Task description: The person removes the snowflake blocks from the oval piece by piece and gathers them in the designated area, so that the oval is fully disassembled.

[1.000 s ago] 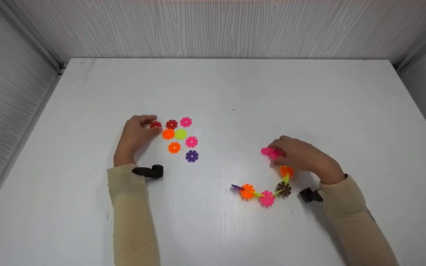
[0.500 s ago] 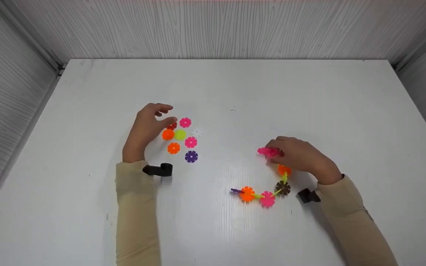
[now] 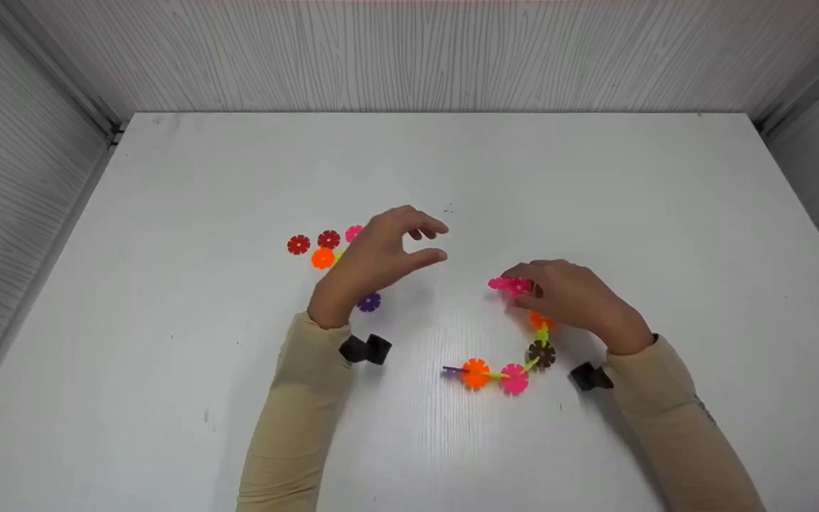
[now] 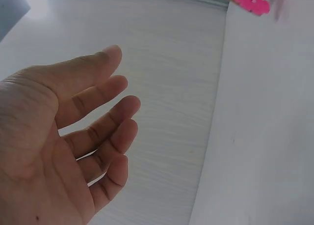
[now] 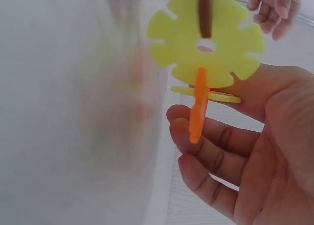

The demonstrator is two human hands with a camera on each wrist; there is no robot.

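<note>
My right hand pinches the upper end of a curved chain of notched plastic snowflake discs, where pink discs stick out past the fingertips. From there the chain runs down through an orange disc, a brown disc and a pink disc to a purple disc seen edge-on. A yellow disc and an orange disc fill the right wrist view. Bare, with loosely bent fingers and thumb apart, my left hand hovers between the loose discs and the chain.
Loose discs lie left on the white table: two reds, one a red disc, an orange disc and a purple disc. My left hand and forearm cover others. A grey wood-grain panel stands behind the table.
My left hand has left the red disc it was around and moved right across the loose discs, holding nothing. My right hand, with the chain end, has shifted slightly left and up.
</note>
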